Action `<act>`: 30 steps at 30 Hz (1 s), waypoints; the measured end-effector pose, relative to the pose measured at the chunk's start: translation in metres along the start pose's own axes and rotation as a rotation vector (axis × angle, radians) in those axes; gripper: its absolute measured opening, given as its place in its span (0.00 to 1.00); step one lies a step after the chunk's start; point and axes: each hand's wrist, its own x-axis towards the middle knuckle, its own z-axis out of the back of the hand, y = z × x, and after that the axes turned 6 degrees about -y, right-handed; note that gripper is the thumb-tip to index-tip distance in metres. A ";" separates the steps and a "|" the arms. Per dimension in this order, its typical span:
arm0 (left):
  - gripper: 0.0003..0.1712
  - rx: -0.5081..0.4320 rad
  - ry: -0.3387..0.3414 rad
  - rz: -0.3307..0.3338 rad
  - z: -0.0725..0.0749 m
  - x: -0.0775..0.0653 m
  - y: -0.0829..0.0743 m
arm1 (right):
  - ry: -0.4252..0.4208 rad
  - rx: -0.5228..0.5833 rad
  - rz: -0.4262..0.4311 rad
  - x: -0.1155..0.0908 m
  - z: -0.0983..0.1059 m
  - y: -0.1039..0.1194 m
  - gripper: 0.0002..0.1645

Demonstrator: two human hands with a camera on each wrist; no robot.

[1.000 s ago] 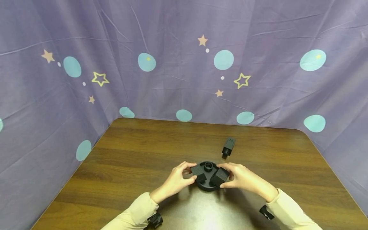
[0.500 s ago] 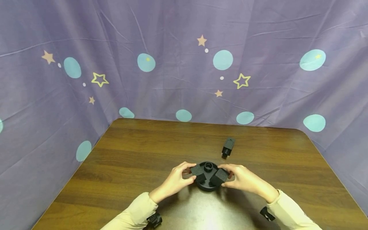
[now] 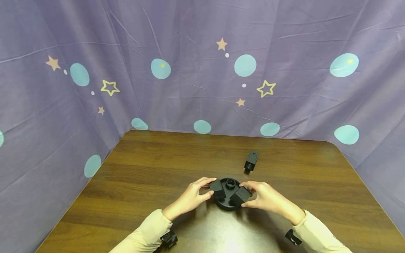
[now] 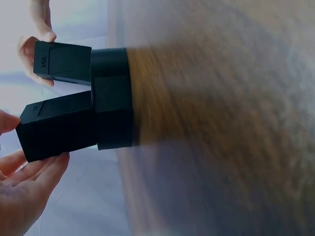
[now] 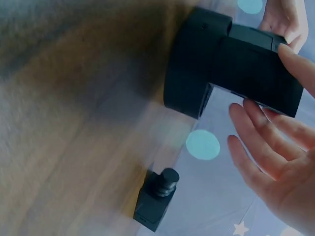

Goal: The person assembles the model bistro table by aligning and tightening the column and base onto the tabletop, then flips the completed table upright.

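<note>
A round black base (image 3: pixel 228 203) stands on the table, with a ring-shaped socket (image 3: pixel 231 183) at its far side. Two black rectangular blocks rise from it, leaning apart. My left hand (image 3: pixel 190 196) pinches the left block (image 3: pixel 217 189) between thumb and fingers, seen closely in the left wrist view. On the other side, my right hand (image 3: pixel 267 198) holds the right block (image 3: pixel 241 195) by its upper end. The lower ends of both blocks, where they meet the base, are hidden inside it. Raised marks show on the top of the far block (image 4: pixel 64 61) in the left wrist view.
Beyond the base lies another black block (image 3: pixel 251 161) with a ridged round plug (image 5: pixel 166 183) at one end. The wooden table (image 3: pixel 152 165) ends at a purple curtain (image 3: pixel 190 102) printed with stars and dots.
The left block has swung slightly left and turned with my left hand. The base and its socket have shifted a little. My right hand keeps its hold, almost in place.
</note>
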 end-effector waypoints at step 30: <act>0.13 -0.084 -0.182 -0.262 -0.014 -0.008 -0.056 | -0.163 -0.034 -0.154 0.037 0.017 -0.077 0.23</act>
